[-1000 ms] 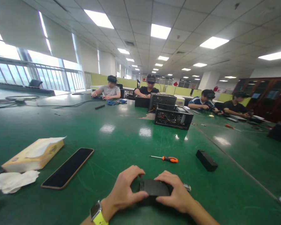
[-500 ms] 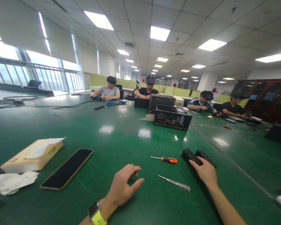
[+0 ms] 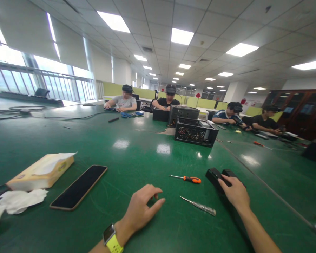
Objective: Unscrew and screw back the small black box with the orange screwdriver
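My right hand [image 3: 236, 193] grips the black, long blocky objects [image 3: 214, 174] on the right side of the green table. Its thumb lies on the left one, while its other fingers reach over toward the second piece and are partly hidden. In the middle, my left hand [image 3: 144, 207] rests just above or on the table, fingers loosely curled and thumb apart, with nothing in it. Between my hands lie a screwdriver with an orange and black handle [image 3: 192, 179] and a screwdriver with a clear handle [image 3: 204, 208].
A phone [image 3: 79, 188], a tissue pack [image 3: 42, 172] and crumpled tissue [image 3: 22, 201] lie at left. Farther back stands an open black computer case [image 3: 196, 133]. Several people sit at the far side. A table seam [image 3: 263, 181] runs along the right.
The view has shifted slightly, so everything sits a little farther right. My right hand has slid slightly back along the black objects. My left hand keeps its pose.
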`<state>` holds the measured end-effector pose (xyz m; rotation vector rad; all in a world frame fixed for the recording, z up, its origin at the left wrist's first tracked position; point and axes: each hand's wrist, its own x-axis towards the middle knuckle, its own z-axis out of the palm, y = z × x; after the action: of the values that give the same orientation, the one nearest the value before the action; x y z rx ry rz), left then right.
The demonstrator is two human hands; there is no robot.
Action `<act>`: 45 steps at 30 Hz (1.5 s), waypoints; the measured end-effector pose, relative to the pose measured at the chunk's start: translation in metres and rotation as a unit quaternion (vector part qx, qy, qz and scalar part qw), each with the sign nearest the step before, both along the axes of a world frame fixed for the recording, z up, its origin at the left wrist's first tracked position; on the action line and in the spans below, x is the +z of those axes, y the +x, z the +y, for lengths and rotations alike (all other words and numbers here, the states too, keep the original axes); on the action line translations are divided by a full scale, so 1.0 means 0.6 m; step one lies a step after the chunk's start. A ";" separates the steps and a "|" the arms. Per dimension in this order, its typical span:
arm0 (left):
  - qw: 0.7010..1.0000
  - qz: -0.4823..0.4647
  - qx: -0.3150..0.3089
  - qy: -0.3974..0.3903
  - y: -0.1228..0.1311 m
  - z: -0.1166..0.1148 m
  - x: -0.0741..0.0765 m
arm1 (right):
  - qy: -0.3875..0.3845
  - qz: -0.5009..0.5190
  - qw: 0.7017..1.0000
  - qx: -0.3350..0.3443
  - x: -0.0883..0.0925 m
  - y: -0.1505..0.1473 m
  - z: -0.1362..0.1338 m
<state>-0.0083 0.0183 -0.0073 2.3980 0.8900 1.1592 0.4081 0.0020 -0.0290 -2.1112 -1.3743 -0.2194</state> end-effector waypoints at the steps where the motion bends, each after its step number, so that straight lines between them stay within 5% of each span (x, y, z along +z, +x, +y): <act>1: 1.000 0.001 -0.002 -0.002 0.001 0.000 0.000 | -0.001 -0.003 1.000 0.005 -0.002 0.002 0.001; 18: 1.000 0.010 -0.019 -0.004 0.004 0.002 -0.003 | -0.053 -0.051 0.995 0.069 -0.013 0.012 -0.003; 28: 1.000 0.010 -0.022 0.001 0.005 0.001 -0.002 | -0.031 -0.074 0.994 -0.079 0.004 -0.019 0.024; 36: 1.000 0.019 -0.024 -0.002 0.006 0.001 -0.010 | -0.013 -0.056 0.984 -0.171 0.015 0.035 -0.007; 41: 0.999 0.023 -0.026 -0.003 0.005 -0.001 -0.008 | -0.032 0.028 0.984 -0.176 0.003 0.070 -0.024; 45: 0.999 0.023 -0.022 -0.002 0.005 0.000 -0.006 | 0.031 0.061 0.981 -0.179 0.022 0.057 -0.024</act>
<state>-0.0054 0.0182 -0.0108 2.4376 0.8488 1.0894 0.4425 -0.0124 -0.0161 -2.2657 -0.8993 -0.2689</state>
